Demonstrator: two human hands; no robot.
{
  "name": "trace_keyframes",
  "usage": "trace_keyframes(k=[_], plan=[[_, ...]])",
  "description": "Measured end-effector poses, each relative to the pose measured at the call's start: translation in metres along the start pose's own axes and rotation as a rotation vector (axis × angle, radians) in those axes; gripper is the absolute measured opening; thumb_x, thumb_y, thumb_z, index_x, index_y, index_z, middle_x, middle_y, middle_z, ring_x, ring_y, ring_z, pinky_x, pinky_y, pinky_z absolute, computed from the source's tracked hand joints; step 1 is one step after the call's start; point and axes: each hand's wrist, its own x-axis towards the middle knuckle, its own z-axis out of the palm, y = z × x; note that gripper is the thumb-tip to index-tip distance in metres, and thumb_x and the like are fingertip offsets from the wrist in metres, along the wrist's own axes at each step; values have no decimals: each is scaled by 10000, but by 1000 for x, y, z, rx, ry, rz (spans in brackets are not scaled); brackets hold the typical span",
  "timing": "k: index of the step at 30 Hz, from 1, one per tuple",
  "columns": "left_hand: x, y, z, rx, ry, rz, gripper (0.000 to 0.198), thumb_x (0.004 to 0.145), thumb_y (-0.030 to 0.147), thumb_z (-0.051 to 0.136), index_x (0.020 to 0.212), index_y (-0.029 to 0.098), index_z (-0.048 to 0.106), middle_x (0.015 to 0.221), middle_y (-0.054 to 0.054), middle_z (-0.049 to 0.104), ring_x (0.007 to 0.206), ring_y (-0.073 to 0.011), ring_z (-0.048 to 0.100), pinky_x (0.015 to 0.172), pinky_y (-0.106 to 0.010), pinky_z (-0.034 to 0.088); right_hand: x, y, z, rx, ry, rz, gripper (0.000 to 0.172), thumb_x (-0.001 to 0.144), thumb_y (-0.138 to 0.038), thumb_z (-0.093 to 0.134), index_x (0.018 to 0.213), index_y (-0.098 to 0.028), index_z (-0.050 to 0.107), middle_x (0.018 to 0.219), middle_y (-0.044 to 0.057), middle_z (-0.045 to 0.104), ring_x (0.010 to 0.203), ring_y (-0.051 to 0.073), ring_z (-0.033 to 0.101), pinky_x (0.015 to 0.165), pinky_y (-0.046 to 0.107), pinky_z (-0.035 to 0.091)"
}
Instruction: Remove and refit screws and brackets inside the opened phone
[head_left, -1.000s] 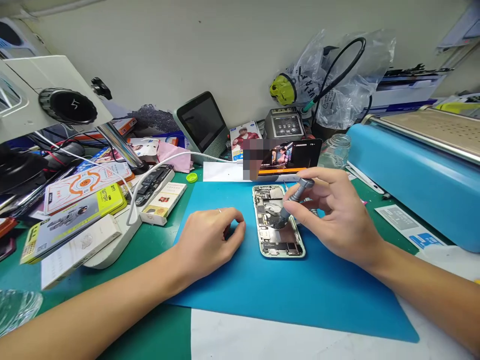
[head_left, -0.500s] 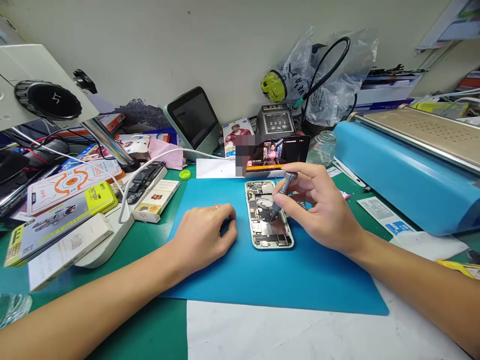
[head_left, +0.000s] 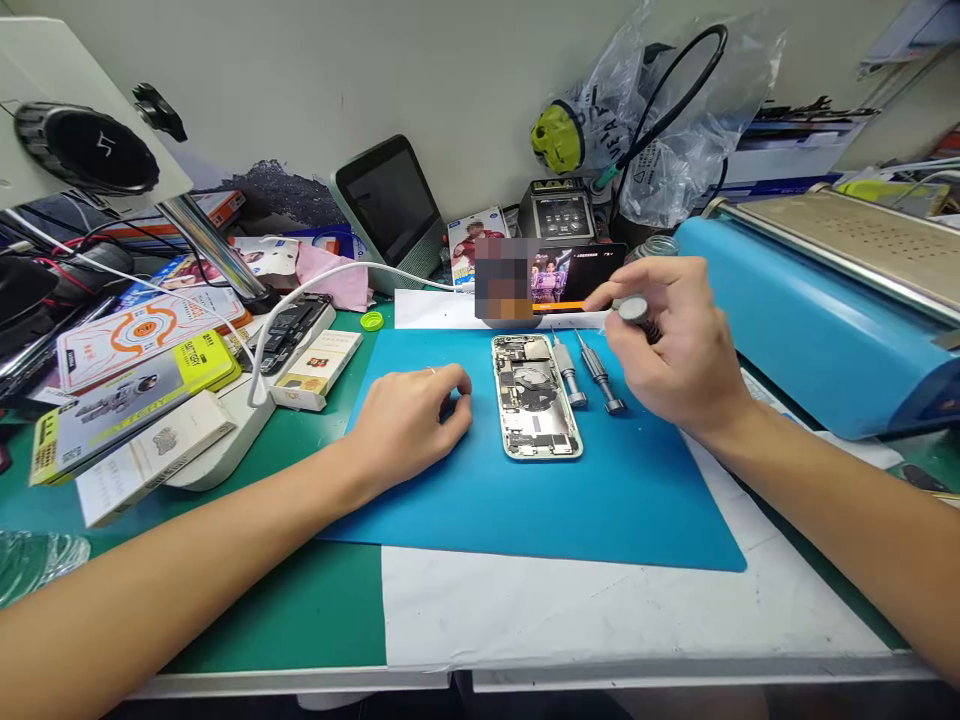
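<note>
An opened phone lies on the blue mat, its inner boards and a round coil showing. Loosely curled, my left hand rests on the mat left of the phone, with nothing visible in its fingers. My right hand is raised right of the phone, its fingers closed round a screwdriver whose round grey cap faces me; the tip is hidden. Two more screwdrivers, a light one and a dark one, lie between the phone and my right hand.
Behind the mat stands a lit phone screen. A blue machine is on the right. Battery boxes, a white cable and a microscope stand crowd the left. White paper lies in front.
My right hand has lifted the screwdriver away from the phone, moving up and to the right. My view has tilted down; my left hand stays curled on the mat.
</note>
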Motion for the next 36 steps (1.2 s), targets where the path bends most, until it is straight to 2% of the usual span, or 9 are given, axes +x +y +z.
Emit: trace_keyframes(k=[5, 12, 19, 22, 25, 27, 30, 32, 36], plan=[[-3, 2, 1, -70, 62, 125, 164, 972, 259, 530, 983, 213, 687, 646, 44, 622, 555, -118, 569, 573, -249, 357, 5, 8, -2, -234, -141, -35, 406, 933, -121, 522, 1298, -221, 672, 1132, 76, 811, 754, 240, 748, 639, 370, 543], [-3, 4, 4, -116, 85, 296, 173, 1005, 247, 523, 986, 203, 690, 640, 49, 635, 538, -106, 559, 567, -256, 367, 9, 20, 1, -402, -199, -30, 499, 960, -144, 494, 1441, -137, 624, 1137, 115, 832, 735, 270, 779, 564, 356, 510], [-2, 6, 3, -131, 49, 357, 203, 1027, 227, 491, 963, 210, 683, 648, 47, 641, 538, -104, 552, 559, -267, 364, 12, 24, 2, -345, -145, -10, 513, 1002, -164, 486, 1510, -142, 545, 1351, 146, 754, 999, 333, 798, 720, 431, 633], [-2, 7, 2, -133, 34, 359, 207, 1026, 225, 490, 1013, 196, 695, 682, 24, 656, 578, -127, 556, 574, -286, 378, 10, 17, -1, -278, -125, -14, 463, 997, -154, 494, 1448, -168, 601, 1299, 114, 779, 970, 310, 799, 770, 430, 639], [0, 9, -1, -133, -8, 399, 280, 1012, 268, 506, 1199, 173, 691, 931, -58, 739, 781, -192, 620, 703, -338, 461, 7, 5, -2, -214, -157, -38, 377, 979, -136, 520, 1311, -212, 681, 1228, 70, 803, 867, 267, 798, 765, 405, 631], [0, 11, -2, -130, -72, 449, 413, 997, 298, 519, 1376, 169, 623, 1275, -115, 715, 1100, -265, 630, 909, -408, 494, 4, -3, -2, -179, -187, -58, 354, 967, -120, 525, 1257, -226, 697, 1205, 56, 809, 836, 251, 793, 759, 390, 625], [2, 12, -2, -107, -182, 490, 565, 1002, 337, 514, 1546, 185, 492, 1639, -125, 464, 1497, -348, 382, 1163, -526, 367, 2, -10, 0, -151, -220, -79, 357, 953, -105, 516, 1227, -241, 702, 1129, 32, 824, 816, 235, 788, 756, 370, 616], [2, 12, -1, -92, -215, 490, 566, 1012, 366, 503, 1558, 218, 494, 1687, -135, 383, 1549, -370, 305, 1201, -575, 308, 1, -12, 0, -147, -232, -83, 361, 949, -107, 513, 1215, -259, 705, 1122, 21, 826, 801, 224, 783, 750, 363, 606], [3, 11, -1, -82, -196, 498, 490, 1010, 376, 507, 1470, 235, 600, 1662, -155, 409, 1540, -369, 326, 1195, -580, 296, 0, -11, 0, -147, -236, -87, 363, 941, -117, 520, 1211, -276, 704, 1133, 17, 829, 806, 222, 781, 737, 363, 600]])
